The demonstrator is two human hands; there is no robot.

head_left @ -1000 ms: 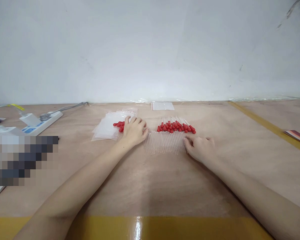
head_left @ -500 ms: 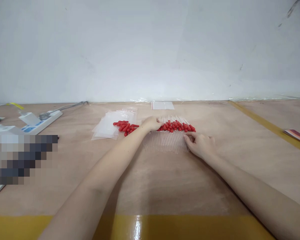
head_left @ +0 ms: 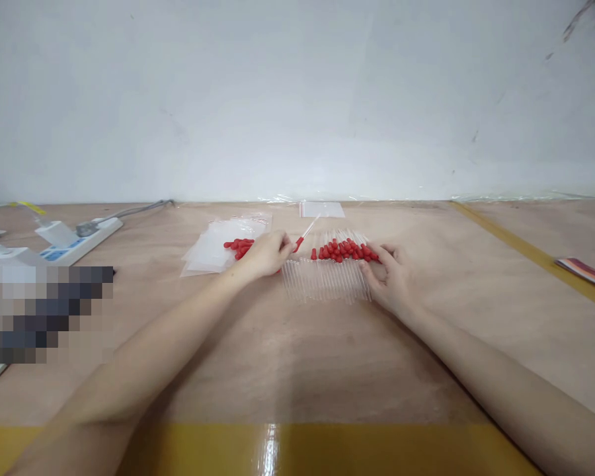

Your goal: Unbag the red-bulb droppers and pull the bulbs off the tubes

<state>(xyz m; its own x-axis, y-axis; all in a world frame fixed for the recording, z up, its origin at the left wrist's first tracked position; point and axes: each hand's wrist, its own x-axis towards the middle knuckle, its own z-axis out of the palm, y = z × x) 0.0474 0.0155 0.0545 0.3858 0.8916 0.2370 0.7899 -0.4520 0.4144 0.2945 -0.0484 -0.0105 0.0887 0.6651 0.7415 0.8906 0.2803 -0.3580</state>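
Note:
My left hand pinches a dropper by its red rubber bulb, its clear tube pointing up and to the right. To its right lies a pile of droppers with red bulbs, their clear tubes pointing away from me. In front of them, a row of clear tubes lies side by side. At the right end of both, my right hand has thumb and fingers apart, a fingertip against the outermost red bulb. Loose red bulbs lie left of my left hand, partly hidden by it.
Clear zip bags are stacked at the left, with another bag near the wall. A white power strip with plugs and cables is at far left. A striped item lies at far right. Yellow tape runs along the front edge.
My left hand has moved left from the pile, and a dropper now shows in its pinch. My right hand's fingers have shifted slightly forward, up to the red bulbs.

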